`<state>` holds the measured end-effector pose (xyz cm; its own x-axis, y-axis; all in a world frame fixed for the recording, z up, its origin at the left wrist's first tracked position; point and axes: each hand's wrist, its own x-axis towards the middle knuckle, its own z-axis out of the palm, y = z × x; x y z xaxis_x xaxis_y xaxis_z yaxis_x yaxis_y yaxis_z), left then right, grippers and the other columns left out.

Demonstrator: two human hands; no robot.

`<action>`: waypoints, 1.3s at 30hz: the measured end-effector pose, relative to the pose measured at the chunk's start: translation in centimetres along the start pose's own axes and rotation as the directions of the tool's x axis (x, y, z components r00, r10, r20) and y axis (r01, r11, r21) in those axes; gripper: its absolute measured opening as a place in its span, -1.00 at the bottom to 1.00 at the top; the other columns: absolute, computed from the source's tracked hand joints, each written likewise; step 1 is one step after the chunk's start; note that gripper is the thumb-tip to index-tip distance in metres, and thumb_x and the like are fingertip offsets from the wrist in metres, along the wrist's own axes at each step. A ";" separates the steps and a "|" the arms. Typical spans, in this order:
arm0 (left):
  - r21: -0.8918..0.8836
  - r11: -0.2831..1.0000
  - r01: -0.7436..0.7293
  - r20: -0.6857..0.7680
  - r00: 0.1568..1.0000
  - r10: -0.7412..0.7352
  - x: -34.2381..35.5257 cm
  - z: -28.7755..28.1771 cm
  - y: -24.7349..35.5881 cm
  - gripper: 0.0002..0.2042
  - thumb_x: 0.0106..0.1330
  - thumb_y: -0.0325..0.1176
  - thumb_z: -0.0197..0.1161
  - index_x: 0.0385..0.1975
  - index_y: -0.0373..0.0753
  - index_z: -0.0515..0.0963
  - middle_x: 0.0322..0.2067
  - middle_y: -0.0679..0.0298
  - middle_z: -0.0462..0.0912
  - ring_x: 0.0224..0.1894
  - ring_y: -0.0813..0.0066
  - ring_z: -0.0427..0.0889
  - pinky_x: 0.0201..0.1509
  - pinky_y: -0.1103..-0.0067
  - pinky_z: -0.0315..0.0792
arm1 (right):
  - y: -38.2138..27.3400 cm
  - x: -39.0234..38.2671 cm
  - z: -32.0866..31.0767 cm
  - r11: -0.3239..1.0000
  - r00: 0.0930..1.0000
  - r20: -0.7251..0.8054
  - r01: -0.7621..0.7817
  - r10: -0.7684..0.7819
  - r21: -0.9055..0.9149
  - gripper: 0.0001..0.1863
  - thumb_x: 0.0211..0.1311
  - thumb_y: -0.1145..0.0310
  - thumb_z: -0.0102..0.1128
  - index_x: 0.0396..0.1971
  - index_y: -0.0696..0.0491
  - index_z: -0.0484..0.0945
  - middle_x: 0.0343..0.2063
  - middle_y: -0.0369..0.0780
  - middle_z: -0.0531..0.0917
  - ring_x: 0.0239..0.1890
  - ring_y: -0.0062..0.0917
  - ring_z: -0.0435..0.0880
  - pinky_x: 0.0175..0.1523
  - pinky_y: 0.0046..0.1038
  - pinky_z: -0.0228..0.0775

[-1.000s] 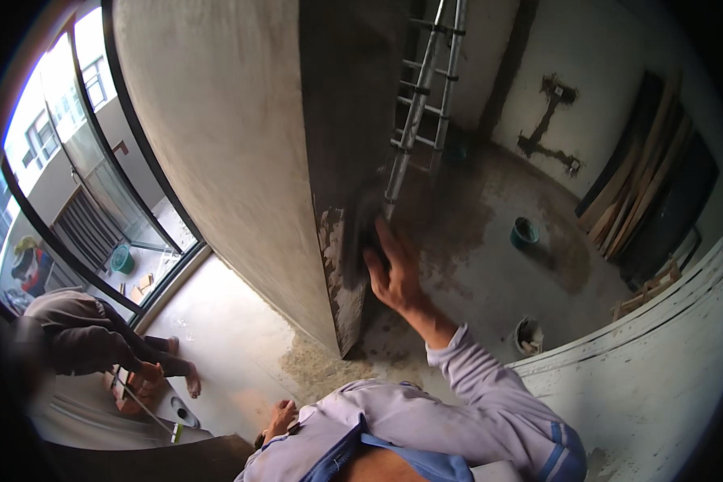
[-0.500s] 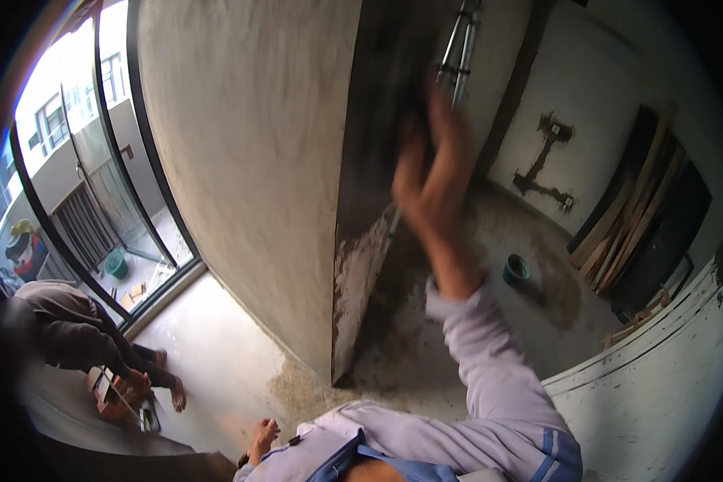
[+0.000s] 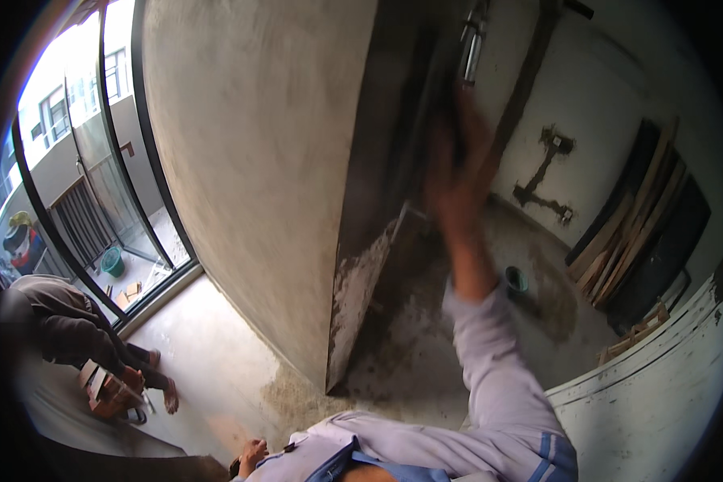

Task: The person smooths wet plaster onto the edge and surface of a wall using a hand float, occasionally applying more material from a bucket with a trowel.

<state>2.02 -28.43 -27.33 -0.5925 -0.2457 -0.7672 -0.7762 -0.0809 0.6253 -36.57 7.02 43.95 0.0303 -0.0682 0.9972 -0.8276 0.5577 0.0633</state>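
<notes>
My right hand (image 3: 462, 173) is raised beside the dark, damp-looking face (image 3: 377, 153) of a plastered wall corner. Motion smears its fingers, so any grip on a tool stays unclear. A thin pale metal edge (image 3: 411, 210) shows just left of the wrist, against the wall's edge. Low at the bottom, my left hand (image 3: 254, 454) is near my body with its fingers curled; what they hold, if anything, is hidden. The broad grey plastered side (image 3: 249, 161) of the corner stands to the left, and rough, patchy plaster (image 3: 361, 277) shows low on the dark face.
At left another person (image 3: 80, 321) bends over reddish-brown blocks (image 3: 108, 394). Behind them are glass doors (image 3: 96, 153) and a green bucket (image 3: 112, 261). A small bucket (image 3: 516, 279) stands on the right-hand floor; wooden boards (image 3: 631, 217) lean on the far wall. Shiny metal poles (image 3: 472, 48) rise behind my hand.
My right hand has moved slightly right along the wall's dark face and is more blurred. My left hand has dropped a little lower. The other person's arms have shifted slightly.
</notes>
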 end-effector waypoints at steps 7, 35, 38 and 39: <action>-0.263 0.960 -0.100 0.010 0.994 0.106 -1.8 0.1 6.4 -0.81 0.28 -0.35 0.20 -0.50 -0.17 0.33 -0.58 0.35 0.43 -0.57 0.55 0.42 -0.55 0.57 0.20 | 0.3 -6.9 -0.7 0.995 0.988 0.133 -0.066 0.075 -0.072 -0.50 0.35 0.34 0.00 0.21 0.29 0.37 0.11 0.09 0.53 0.17 -0.11 0.53 0.28 -0.22 0.28; 0.222 0.972 -0.080 -0.003 0.997 0.083 -7.5 0.8 7.9 -0.60 0.37 -0.18 0.18 0.00 -0.42 0.50 -0.23 0.05 0.65 -0.26 0.30 0.68 -0.19 0.40 0.55 | -0.4 3.1 0.8 0.981 0.979 -0.159 0.146 -0.124 0.132 -0.52 0.34 0.40 0.07 0.21 0.26 0.38 0.09 0.07 0.55 0.05 -0.13 0.60 0.16 -0.27 0.40; 0.105 0.990 -0.094 -0.054 0.993 0.101 -7.0 1.5 8.3 -0.60 0.37 -0.18 0.17 0.01 -0.42 0.49 -0.22 0.06 0.65 -0.25 0.30 0.68 -0.19 0.40 0.55 | -2.4 -2.8 0.6 0.966 1.000 0.013 -0.018 0.015 0.259 -0.48 0.24 0.44 0.10 0.21 0.24 0.40 0.09 0.07 0.55 -0.01 -0.08 0.61 0.07 -0.25 0.43; 0.090 0.987 -0.131 -0.060 0.989 0.137 -7.0 2.0 9.2 -0.60 0.38 -0.18 0.17 0.01 -0.41 0.49 -0.22 0.06 0.65 -0.25 0.31 0.68 -0.20 0.40 0.55 | -3.1 -5.8 0.2 0.956 0.998 0.046 -0.064 0.053 0.288 -0.48 0.24 0.43 0.10 0.21 0.25 0.40 0.08 0.08 0.56 -0.01 -0.08 0.60 0.05 -0.26 0.44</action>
<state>-1.41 -25.49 -16.47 -0.6792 -0.3120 -0.6644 -0.7079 0.0391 0.7053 -34.29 5.48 37.98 -0.0399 -0.0767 0.9963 -0.9540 0.2995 -0.0151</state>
